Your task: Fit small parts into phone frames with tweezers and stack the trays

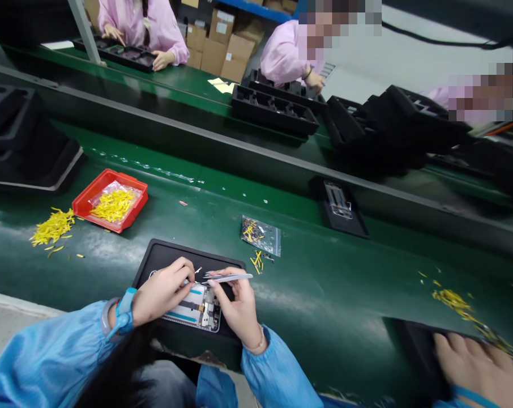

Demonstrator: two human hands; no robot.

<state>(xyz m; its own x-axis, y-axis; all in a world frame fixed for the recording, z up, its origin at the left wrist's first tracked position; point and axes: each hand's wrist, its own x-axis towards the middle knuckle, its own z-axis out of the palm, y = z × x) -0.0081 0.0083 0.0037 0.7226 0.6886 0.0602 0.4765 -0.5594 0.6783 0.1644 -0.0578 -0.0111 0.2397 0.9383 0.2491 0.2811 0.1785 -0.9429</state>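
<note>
Head camera, looking down at a green bench (pixel 307 294). A black tray (pixel 165 250) lies in front of the person, who wears blue sleeves. On the tray rests an opened phone (pixel 192 310), its inner parts facing up, with blue strips and a metal-covered board showing.

The left hand (pixel 165 292) is over the tray's left half, fingers bent, thumb and fingertips close together at the phone's upper edge; whether they pinch anything cannot be told. A blue wristband (pixel 124 311) circles that wrist. The right hand (pixel 237 309), over the tray's right half, is closed on metal tweezers (pixel 235 277), gripped between thumb and fingers, their tips pointing left towards the left hand.

Beyond the tray, to its left, stands a red bin (pixel 138 208) holding a bag of yellow strips (pixel 114 205); a loose yellow pile (pixel 52 228) lies farther left. Just beyond the tray's far right corner is a clear bag (pixel 270 238) of dark and yellow pieces, with a few pieces (pixel 257 262) spilled beside it.

Well right of the tray, a co-worker's hand (pixel 477 365) appears, blurred. Far beyond the tray, people in pink (pixel 165 28) sit at black trays.
</note>
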